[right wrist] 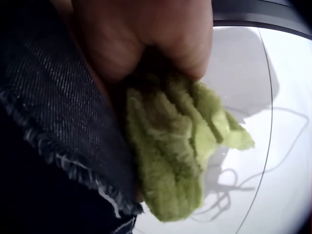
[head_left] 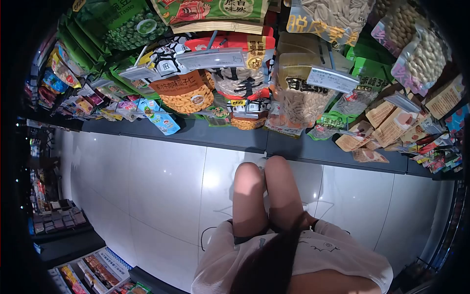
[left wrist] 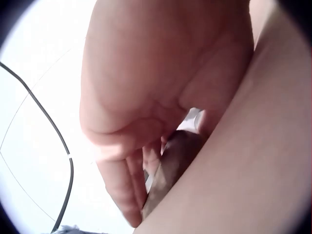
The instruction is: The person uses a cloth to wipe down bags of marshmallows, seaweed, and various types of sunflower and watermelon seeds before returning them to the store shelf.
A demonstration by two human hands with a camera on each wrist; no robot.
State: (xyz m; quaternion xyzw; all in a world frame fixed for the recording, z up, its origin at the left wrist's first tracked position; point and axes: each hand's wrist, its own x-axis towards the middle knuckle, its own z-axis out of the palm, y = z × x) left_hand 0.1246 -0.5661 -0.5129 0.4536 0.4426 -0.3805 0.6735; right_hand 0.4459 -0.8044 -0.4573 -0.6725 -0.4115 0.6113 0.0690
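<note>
Bunched fuzzy yellow-green cloth (right wrist: 170, 161) hangs from my right hand (right wrist: 146, 39) in the right wrist view. The fingers grip its top beside the frayed hem of denim shorts (right wrist: 63, 107), and the palm side is hidden. In the left wrist view my left hand (left wrist: 151, 83) lies along a bare leg (left wrist: 234, 161), its fingers reaching down loosely with nothing seen in them. The knees (head_left: 262, 176) are bent in front of a snack shelf in the head view, where long dark hair (head_left: 269, 255) and the body hide most of both hands.
Bagged snacks hang above, among them an orange seed packet (head_left: 188, 93) and a clear-fronted seed bag (head_left: 301, 98). Price tags (head_left: 213, 60) jut forward. A dark shelf base (head_left: 220, 139) borders the white tiled floor (head_left: 161, 181). A thin black cable (left wrist: 58, 131) loops beside the left hand.
</note>
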